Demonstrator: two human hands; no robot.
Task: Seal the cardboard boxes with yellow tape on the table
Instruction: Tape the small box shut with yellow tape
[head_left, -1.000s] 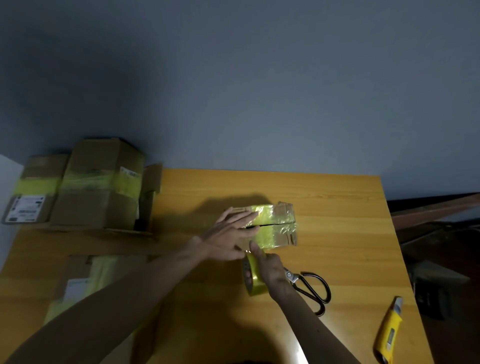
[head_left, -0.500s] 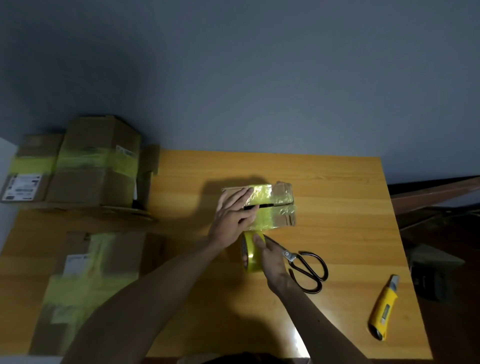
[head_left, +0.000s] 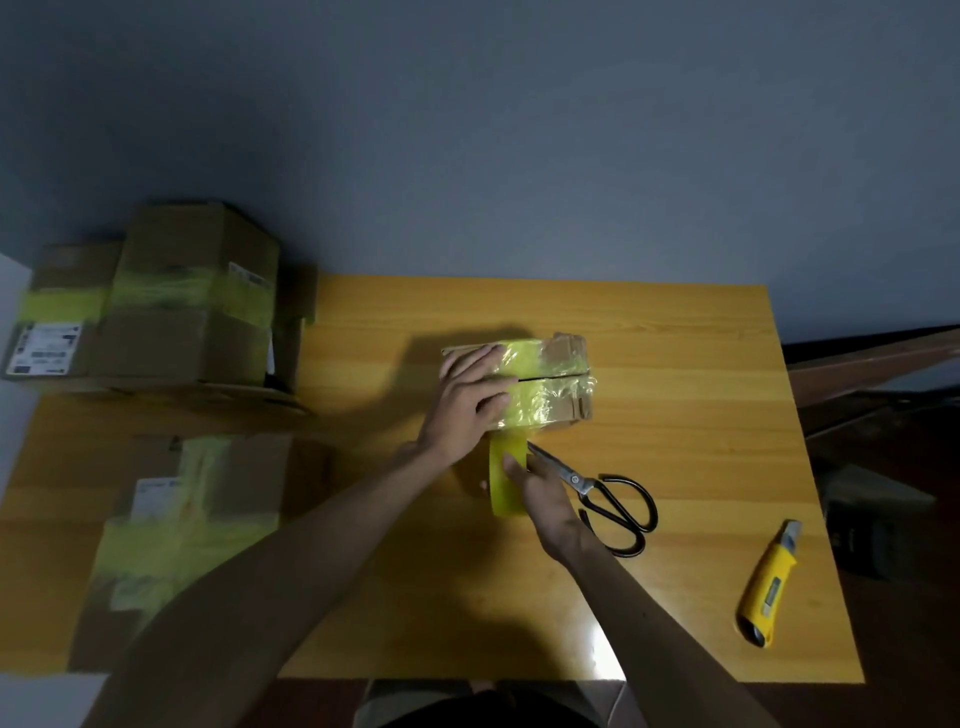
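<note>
A small cardboard box (head_left: 563, 379) wrapped in yellow tape lies in the middle of the wooden table (head_left: 675, 364). My left hand (head_left: 470, 400) lies flat on its left part, fingers spread. Just in front of the box stands the yellow tape roll (head_left: 501, 486) on its edge, and my right hand (head_left: 545, 499) holds it, thumb on the roll's outer face. A strip of tape runs from the roll up to the box's near side.
Black-handled scissors (head_left: 608, 501) lie right beside my right hand. A yellow utility knife (head_left: 769, 584) lies near the table's right edge. Taped boxes are stacked at the far left (head_left: 171, 301), and a flat taped box (head_left: 171, 530) lies at the near left.
The view has tilted down a little. My right hand has drawn the tape roll a short way toward me, away from the box. My left hand stays on the box.
</note>
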